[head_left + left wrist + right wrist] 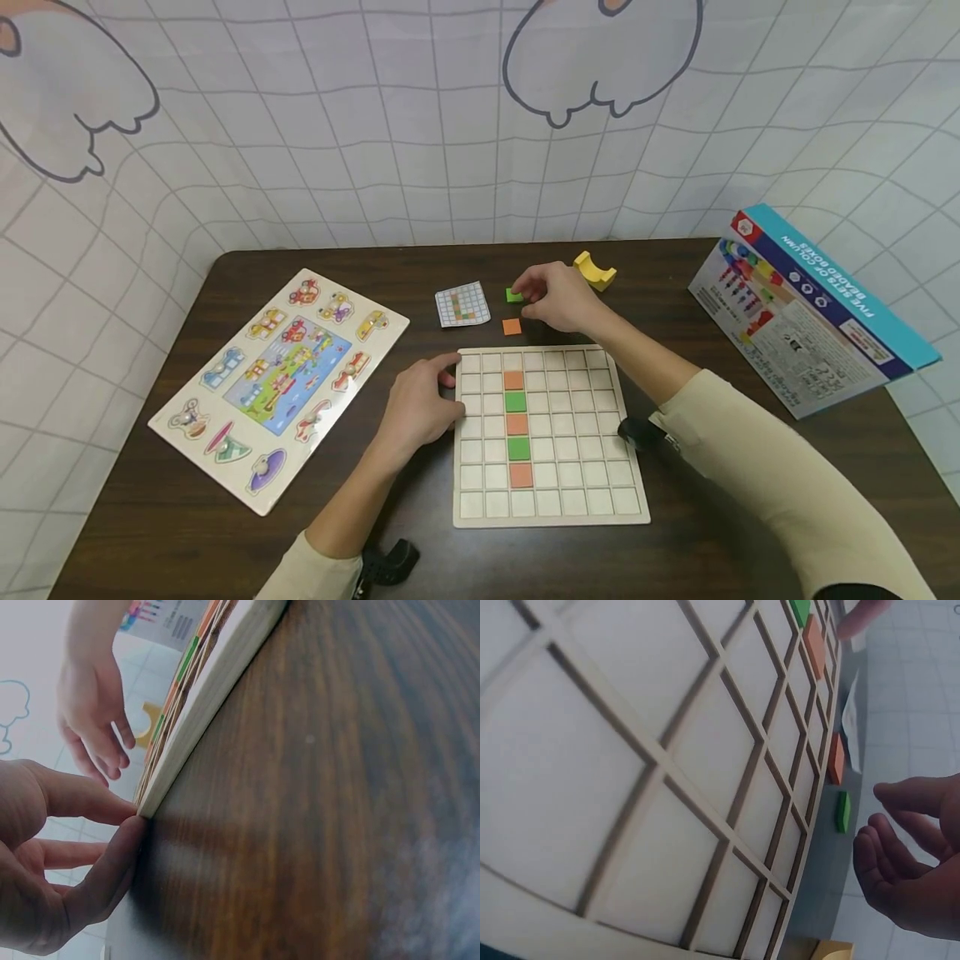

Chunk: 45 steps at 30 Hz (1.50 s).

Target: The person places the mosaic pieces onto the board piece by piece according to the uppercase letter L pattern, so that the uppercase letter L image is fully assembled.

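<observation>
Green tile (512,296): pick-up step in hand, I judge; next move calls for thumb-and-finger pinch. Lies on table (187,533) past far edge of board (551,522), just beside my right hand (558,297): fingers loosely bent, holding nothing. My left hand (422,402): fingers relaxed, touching board's left edge near far corner.

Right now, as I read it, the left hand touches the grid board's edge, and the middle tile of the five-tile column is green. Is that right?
Not quite: the middle tile is orange, not green, as the head view shows. The left hand does touch the edge of the grid board.
</observation>
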Tool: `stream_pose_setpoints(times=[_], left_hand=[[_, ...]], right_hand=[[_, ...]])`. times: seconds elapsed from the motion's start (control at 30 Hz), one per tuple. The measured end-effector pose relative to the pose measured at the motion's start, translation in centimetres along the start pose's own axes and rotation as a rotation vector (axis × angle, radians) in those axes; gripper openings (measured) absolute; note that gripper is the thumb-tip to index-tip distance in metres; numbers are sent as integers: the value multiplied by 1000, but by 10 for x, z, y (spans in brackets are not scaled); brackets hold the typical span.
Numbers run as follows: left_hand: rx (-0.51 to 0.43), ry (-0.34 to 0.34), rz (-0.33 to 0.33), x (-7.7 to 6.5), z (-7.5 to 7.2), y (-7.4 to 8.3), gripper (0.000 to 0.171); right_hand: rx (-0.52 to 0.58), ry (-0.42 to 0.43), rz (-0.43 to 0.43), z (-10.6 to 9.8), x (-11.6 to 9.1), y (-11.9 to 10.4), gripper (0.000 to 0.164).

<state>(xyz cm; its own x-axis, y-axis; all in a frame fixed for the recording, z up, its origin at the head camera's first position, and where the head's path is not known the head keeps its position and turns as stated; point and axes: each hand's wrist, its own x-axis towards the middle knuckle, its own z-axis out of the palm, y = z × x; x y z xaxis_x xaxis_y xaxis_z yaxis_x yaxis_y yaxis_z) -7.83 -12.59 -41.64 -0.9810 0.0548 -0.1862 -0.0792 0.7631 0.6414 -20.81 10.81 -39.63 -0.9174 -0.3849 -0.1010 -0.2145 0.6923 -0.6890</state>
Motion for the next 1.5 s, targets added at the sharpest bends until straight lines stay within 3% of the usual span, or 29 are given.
stream_pose_setpoints(times=[0.63, 1.0, 1.5], left_hand=[[-28, -7, -19, -1, 0, -1, 74], [-29, -5, -20, 0, -1, -1, 72], [-26, -6, -22, 0, -1, -1, 72]], right_hand=[[-12, -25, 40, 1, 32, 7, 31], [-89, -63, -14, 9, 42, 6, 30], [-185, -74, -69, 12, 41, 1, 21]])
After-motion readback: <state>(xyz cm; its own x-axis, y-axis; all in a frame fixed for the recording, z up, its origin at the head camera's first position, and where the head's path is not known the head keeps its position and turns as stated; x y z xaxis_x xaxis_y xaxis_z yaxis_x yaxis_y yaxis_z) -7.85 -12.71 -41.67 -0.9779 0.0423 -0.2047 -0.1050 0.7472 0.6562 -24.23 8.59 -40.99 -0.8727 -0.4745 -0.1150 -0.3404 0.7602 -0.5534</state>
